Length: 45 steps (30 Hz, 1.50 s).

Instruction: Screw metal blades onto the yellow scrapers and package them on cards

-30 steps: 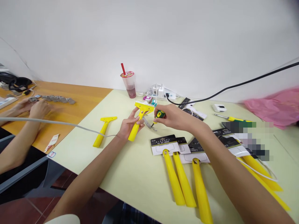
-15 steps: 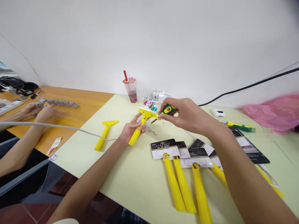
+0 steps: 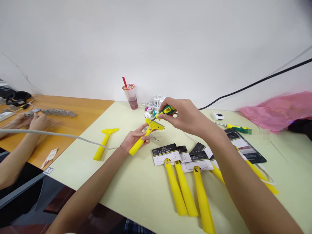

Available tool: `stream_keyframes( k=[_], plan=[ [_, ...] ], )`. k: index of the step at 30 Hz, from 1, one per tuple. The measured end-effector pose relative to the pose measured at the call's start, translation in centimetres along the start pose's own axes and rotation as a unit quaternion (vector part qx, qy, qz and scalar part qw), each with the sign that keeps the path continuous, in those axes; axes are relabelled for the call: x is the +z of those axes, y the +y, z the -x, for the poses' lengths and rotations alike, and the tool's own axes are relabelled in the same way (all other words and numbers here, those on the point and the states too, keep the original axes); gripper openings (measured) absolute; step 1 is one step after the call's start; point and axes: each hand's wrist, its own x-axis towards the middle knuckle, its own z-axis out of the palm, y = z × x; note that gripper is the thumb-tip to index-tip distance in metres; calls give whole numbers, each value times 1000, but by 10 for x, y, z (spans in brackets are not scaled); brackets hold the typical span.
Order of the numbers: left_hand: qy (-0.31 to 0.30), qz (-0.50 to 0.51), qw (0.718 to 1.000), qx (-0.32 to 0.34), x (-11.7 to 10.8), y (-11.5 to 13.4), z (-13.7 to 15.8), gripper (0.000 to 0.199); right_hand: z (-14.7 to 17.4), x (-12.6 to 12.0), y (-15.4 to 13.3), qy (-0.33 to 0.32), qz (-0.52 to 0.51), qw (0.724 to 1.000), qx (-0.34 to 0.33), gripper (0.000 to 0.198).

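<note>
My left hand (image 3: 133, 139) is closed around the handle of a yellow scraper (image 3: 139, 143), its wide head tilted up and away from me. In my right hand (image 3: 179, 113) is a screwdriver (image 3: 167, 110) with a green and yellow handle, gripped from above. Its shaft points down to the left, with the tip at the scraper's head; whether it sits in a screw is too small to tell. Several small metal pieces (image 3: 156, 139) lie on the table just beyond my left hand. A second yellow scraper (image 3: 105, 143) rests flat to the left.
Yellow handles with black-and-white cards (image 3: 167, 154) lie at front right. Another screwdriver (image 3: 237, 128) and a pink cloth (image 3: 275, 110) are farther right. A drink cup (image 3: 131, 97) stands by the wall. At left, another person's hands (image 3: 39, 121) work over the orange table (image 3: 80, 109).
The screwdriver tip has moved from beside the scraper onto its head. My right hand has shifted left with it. The whole view has swung slightly right.
</note>
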Motion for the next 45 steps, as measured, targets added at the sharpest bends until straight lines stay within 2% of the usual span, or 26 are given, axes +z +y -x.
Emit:
stream_keyframes(
  k=[8,18,27,45],
  plan=[
    [-11,5,1000,-18,-2,0,0,69,-2,8,10,-2,12,1000,-14,15],
    [-14,17,999,-27,-3,0,1,55,-3,14,16,-25,15,999,-23,11],
    [-8,-7,1000,-21,-2,-1,1,60,-4,13,11,-35,17,999,-18,13],
    [-23,-46,998,-25,-2,-3,0,55,-2,12,8,-50,35,998,-8,8]
  ],
)
